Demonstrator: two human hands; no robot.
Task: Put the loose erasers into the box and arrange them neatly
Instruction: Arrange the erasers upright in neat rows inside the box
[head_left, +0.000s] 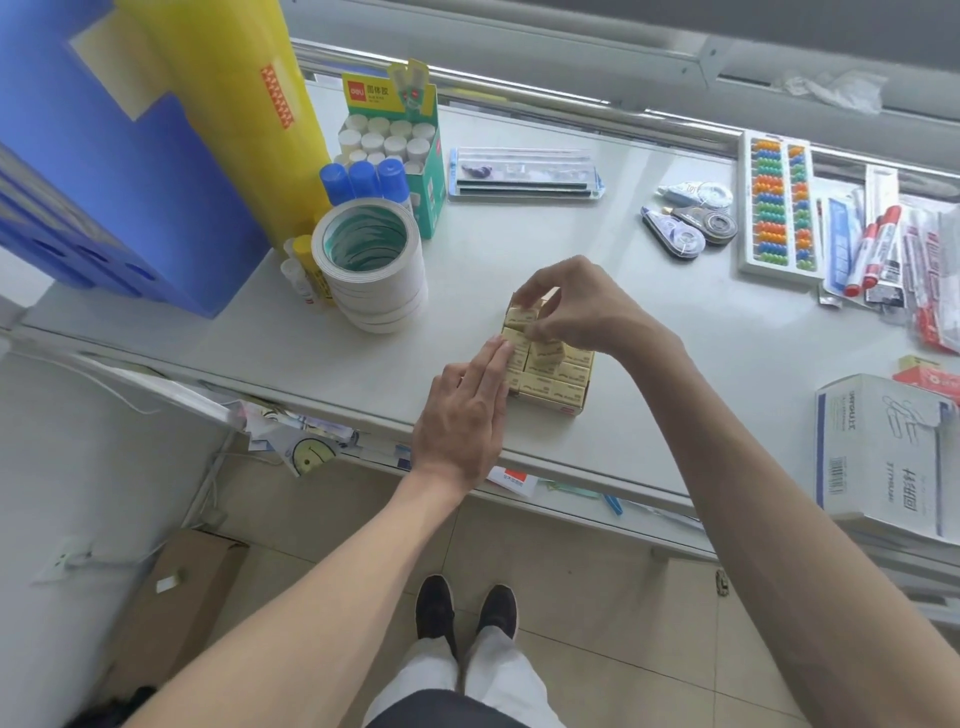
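Observation:
A small open box (569, 409) sits near the front edge of the white table, filled with several pale yellow wrapped erasers (550, 382) in rows. My left hand (467, 415) lies flat with its fingers together, the fingertips pressing on the erasers along the box's left side. My right hand (576, 306) hovers over the back of the box, its thumb and fingers pinching an eraser (545, 349) that stands higher than the packed ones. The back part of the box is hidden by this hand.
A stack of white tape rolls (374, 265) stands to the left of the box, with a glue stick box (400, 145) behind it. Correction tapes (691, 223), an abacus (779, 202) and markers (872, 249) lie at the right. A white carton (883, 457) sits at the right front.

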